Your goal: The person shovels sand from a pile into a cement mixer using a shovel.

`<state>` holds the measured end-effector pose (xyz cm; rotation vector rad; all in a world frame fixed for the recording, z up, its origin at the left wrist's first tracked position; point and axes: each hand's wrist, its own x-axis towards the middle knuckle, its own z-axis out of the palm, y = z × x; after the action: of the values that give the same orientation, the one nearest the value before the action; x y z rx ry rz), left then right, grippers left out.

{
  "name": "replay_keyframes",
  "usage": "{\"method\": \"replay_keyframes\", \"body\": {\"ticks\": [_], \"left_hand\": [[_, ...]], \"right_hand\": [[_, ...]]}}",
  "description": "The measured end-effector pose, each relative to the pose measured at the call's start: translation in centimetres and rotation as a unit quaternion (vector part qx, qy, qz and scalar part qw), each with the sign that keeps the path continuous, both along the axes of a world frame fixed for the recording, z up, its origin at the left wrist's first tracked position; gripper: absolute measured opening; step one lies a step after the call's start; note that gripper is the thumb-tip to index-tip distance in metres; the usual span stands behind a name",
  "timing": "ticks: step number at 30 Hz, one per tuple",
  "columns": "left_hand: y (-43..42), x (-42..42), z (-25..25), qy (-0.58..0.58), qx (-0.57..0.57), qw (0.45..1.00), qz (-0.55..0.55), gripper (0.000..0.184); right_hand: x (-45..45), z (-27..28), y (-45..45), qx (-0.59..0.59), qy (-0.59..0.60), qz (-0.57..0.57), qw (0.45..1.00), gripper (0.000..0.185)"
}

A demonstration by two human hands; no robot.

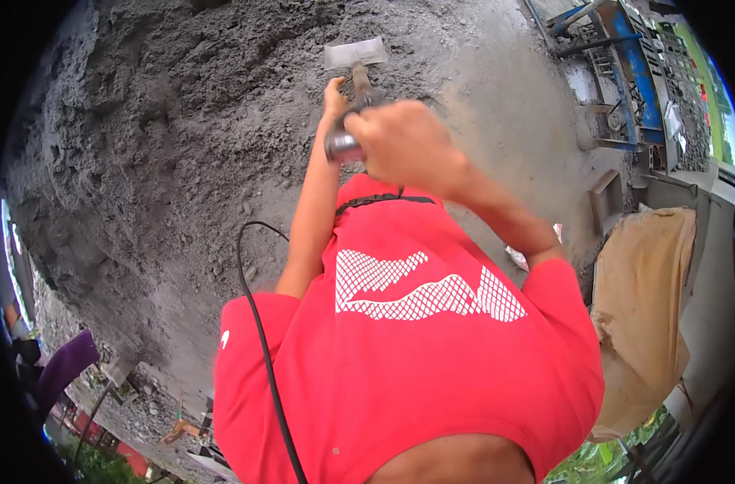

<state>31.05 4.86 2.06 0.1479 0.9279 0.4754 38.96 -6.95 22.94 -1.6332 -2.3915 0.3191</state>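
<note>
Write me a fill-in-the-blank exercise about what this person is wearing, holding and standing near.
1. The person's shirt is mainly ____, with a white pattern.
2. The hand on the handle end of the tool is the person's ____ one.
3. The cord that runs over the shirt is ____.
4. The metal frame at the upper right of the picture is painted ____.

Missing words: red; right; black; blue

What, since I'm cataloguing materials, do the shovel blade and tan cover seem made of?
Blade: probably metal, dull and worn, going by its thin, flat, pale-grey plate; blur hides finer detail.
Cover: flexible matte sheeting, as its creases and drape show; canvas or woven plastic, I can't tell which.
</note>
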Motion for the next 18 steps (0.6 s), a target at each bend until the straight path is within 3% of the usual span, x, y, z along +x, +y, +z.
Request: {"method": "replay_keyframes", "body": {"ticks": [1, 2, 3, 4, 10, 12, 14, 15, 18], "left_hand": [[0.9, -1.6, -1.3, -0.085, -0.002, 0.996, 0.016, 0.063], [2.2, -2.5, -5.0, -0.092, 0.047, 0.991, 0.085, 0.071], [2.5, -3.5, -4.5, -0.009, 0.027, 0.994, 0.110, 0.071], [2.2, -4.4, -3.6, 0.076, 0.006, 0.988, 0.135, 0.071], [-2.1, -5.9, 2.4, 0.201, 0.254, 0.940, 0.111, 0.067], [-2.6, -5.5, -0.8, 0.254, 0.371, 0.878, 0.166, 0.044], [-3.6, -5.2, -1.7, 0.302, 0.453, 0.819, 0.180, 0.028], [-4.3, -5.2, -1.0, 0.312, 0.469, 0.791, 0.240, 0.015], [-3.7, -5.3, -0.4, 0.362, 0.523, 0.752, 0.174, 0.013]], "right_hand": [[0.1, -3.4, 2.9, -0.006, 0.004, -0.011, 1.000, 0.013], [0.7, -7.9, 6.2, 0.016, -0.028, -0.001, 0.999, 0.015], [1.8, -11.5, 9.0, -0.011, -0.044, 0.027, 0.999, 0.018], [1.8, -13.0, 9.6, -0.015, -0.064, 0.020, 0.998, 0.020], [0.2, -15.4, 9.0, 0.014, -0.055, -0.004, 0.998, 0.020], [-1.3, -15.7, 7.7, 0.007, -0.060, 0.001, 0.998, 0.019], [-2.9, -15.8, 6.4, 0.002, -0.070, 0.022, 0.997, 0.016], [-3.3, -15.4, 5.7, 0.008, -0.052, 0.005, 0.999, 0.016], [-3.8, -16.1, 5.5, 0.014, -0.013, -0.054, 0.998, 0.016]]}}
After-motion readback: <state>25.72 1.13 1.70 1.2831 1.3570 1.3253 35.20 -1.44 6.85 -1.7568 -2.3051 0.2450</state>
